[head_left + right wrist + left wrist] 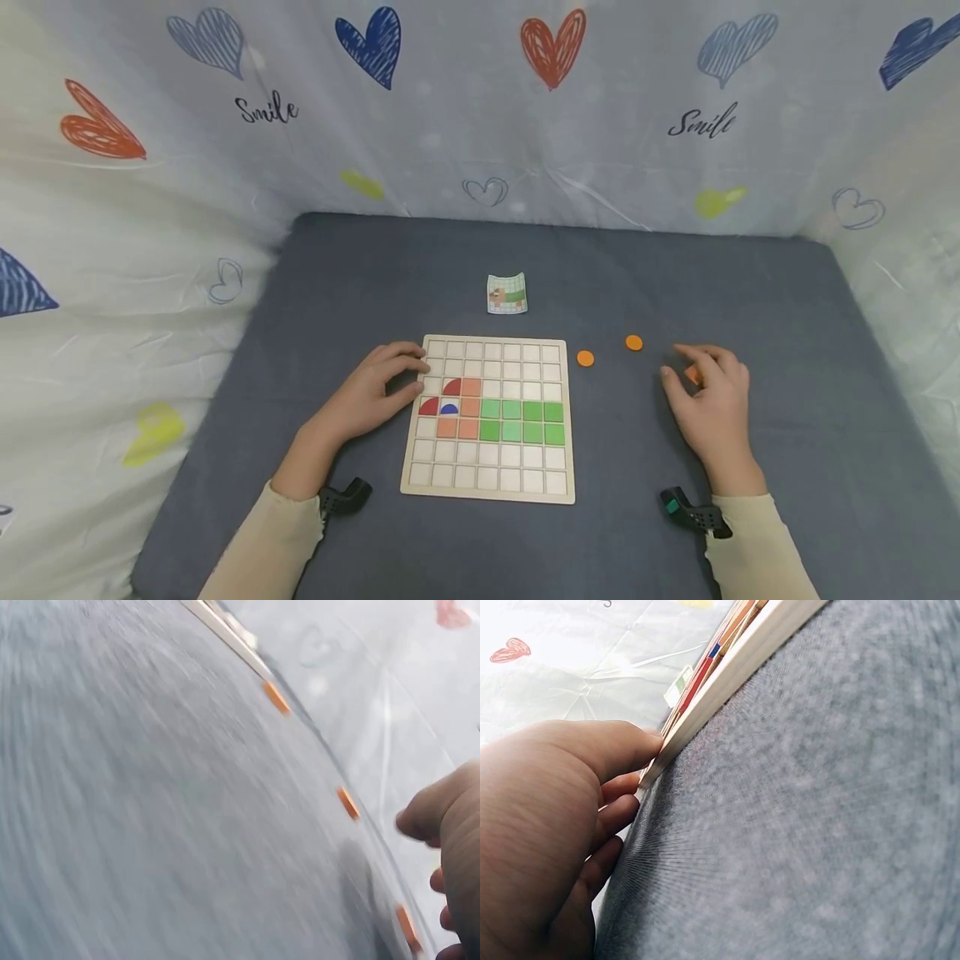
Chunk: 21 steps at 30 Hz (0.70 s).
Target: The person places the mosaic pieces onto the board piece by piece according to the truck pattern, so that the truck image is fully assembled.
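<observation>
A pale wooden grid board [487, 483] lies on the cloth, with red, salmon, blue-and-white and green tiles [532, 411] set in its middle rows. My left hand [375, 389] is at the board's left edge, its thumb and fingertips touching the rim; the left wrist view shows the thumb [634, 746] against the board's side. Over at the right, my right hand [712, 396] hovers above an orange piece [693, 375], partly covered by the fingers. That piece [409, 928] lies on the cloth beneath the hand in the right wrist view. Nothing shows between the right fingers.
Two round orange pieces, one [586, 358] beside the board and another [633, 342] farther right, lie between board and right hand. Behind the board is a small picture card [507, 294] with a grid pattern. A printed curtain [450, 125] surrounds the grey cloth-covered table [600, 542].
</observation>
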Motion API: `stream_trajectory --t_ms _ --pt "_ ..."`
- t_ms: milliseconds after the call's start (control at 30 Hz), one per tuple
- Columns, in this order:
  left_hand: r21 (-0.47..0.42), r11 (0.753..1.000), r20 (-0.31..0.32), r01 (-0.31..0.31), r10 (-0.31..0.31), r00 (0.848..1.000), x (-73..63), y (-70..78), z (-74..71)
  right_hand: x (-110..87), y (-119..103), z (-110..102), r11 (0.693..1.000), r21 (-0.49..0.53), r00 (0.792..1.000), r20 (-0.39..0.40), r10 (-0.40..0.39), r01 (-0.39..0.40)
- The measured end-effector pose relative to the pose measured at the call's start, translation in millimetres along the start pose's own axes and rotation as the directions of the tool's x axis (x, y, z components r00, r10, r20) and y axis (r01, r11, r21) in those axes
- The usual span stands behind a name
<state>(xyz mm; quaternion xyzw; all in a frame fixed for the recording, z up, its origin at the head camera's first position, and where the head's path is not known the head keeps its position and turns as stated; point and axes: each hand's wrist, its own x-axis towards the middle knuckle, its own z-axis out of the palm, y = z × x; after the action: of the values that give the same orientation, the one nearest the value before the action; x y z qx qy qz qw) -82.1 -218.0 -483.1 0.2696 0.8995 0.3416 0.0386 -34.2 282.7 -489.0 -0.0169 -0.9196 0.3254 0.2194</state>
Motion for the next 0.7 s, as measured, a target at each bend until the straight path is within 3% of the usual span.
stream_trajectory --t_ms 300,467,700 --pt "-0.004 1.000 0.003 -0.005 0.005 1.000 -0.2 0.1 0.1 -3.4 16 -20 0.983 -0.089 0.980 0.102 0.171 -0.162" --pt "-0.005 1.000 -0.001 -0.012 0.012 1.000 0.4 -1.3 0.2 -1.8 18 -22 0.976 -0.121 0.971 0.131 0.199 -0.183" --pt "-0.008 1.000 -0.002 -0.009 0.009 1.000 1.0 -0.2 -0.6 -0.7 15 -23 0.976 -0.092 0.970 0.121 0.210 -0.199"
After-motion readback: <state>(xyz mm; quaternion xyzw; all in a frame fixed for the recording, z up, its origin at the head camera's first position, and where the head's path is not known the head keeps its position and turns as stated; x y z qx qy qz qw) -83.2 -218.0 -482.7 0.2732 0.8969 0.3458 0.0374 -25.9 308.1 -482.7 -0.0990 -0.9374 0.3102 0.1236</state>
